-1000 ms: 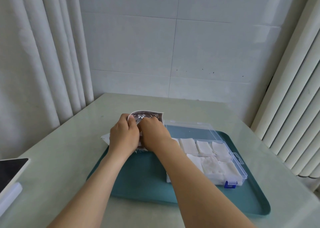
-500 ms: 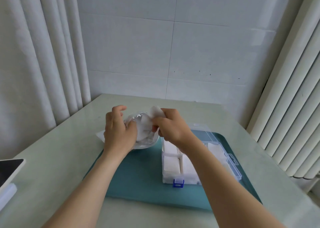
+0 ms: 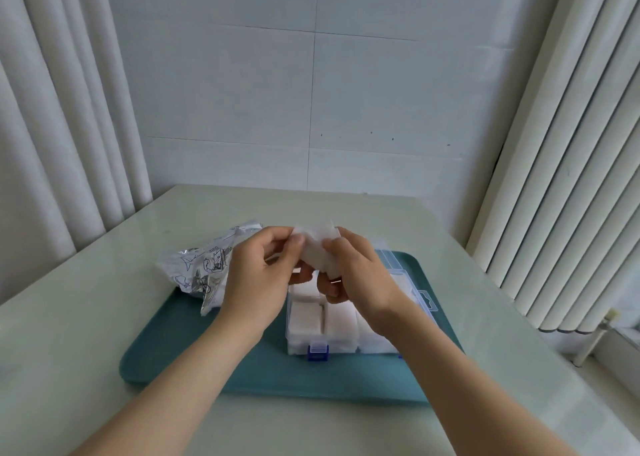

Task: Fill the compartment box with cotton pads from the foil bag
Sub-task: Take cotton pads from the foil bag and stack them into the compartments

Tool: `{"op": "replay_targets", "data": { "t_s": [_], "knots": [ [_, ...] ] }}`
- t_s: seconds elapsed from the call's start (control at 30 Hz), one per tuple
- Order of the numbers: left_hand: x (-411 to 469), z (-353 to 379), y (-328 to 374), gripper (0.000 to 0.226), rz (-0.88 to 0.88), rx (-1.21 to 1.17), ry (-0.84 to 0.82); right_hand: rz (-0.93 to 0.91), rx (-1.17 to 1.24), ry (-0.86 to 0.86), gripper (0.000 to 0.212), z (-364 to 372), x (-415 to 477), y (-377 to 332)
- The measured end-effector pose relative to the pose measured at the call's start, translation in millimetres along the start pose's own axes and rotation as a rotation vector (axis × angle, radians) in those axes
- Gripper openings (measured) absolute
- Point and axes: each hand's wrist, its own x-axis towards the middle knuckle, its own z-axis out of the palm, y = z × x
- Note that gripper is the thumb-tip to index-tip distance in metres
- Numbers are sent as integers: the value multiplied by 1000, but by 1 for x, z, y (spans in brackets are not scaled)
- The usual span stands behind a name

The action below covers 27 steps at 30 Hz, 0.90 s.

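Left hand (image 3: 258, 275) and right hand (image 3: 360, 275), close together, each pinch one end of a pad stack (image 3: 320, 251) held over the box (image 3: 346, 346) just below them, likely squaring it to fit a compartment, while the bag (image 3: 204, 268) lies just left of the left hand.

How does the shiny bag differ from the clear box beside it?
The foil bag is crumpled, silvery and printed; the box is rigid, clear, with blue clasps. The bag lies partly off the tray; the box sits wholly on it. Neither is held: the left hand and right hand grip cotton pads.
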Motion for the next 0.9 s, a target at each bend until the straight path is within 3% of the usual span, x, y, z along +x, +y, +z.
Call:
{"op": "replay_targets", "data": {
  "t_s": [0.13, 0.23, 0.37, 0.5, 0.6, 0.73, 0.9],
  "knots": [
    [1, -3, -2, 10, -112, -55, 39, -27, -23, 171, 26, -5, 2, 6],
    [2, -5, -5, 11, -144, -55, 72, -149, -83, 275, 23, -8, 5, 11],
    [3, -8, -6, 17, -167, -60, 11, -225, -19, 234, 10, -9, 5, 12],
    [1, -8, -2, 29, -165, -71, -126, -255, -182, 190, 9, -3, 6, 19],
    [-2, -7, 4, 36, -210, -136, -127, -259, -252, 253, 13, -1, 6, 22],
    [0, -8, 7, 31, -263, -233, -147, -257, -336, 311, 17, -1, 8, 25],
    [-4, -9, 5, 20, -218, -158, -116, -223, -403, 369, 21, -5, 8, 24]
  ]
}}
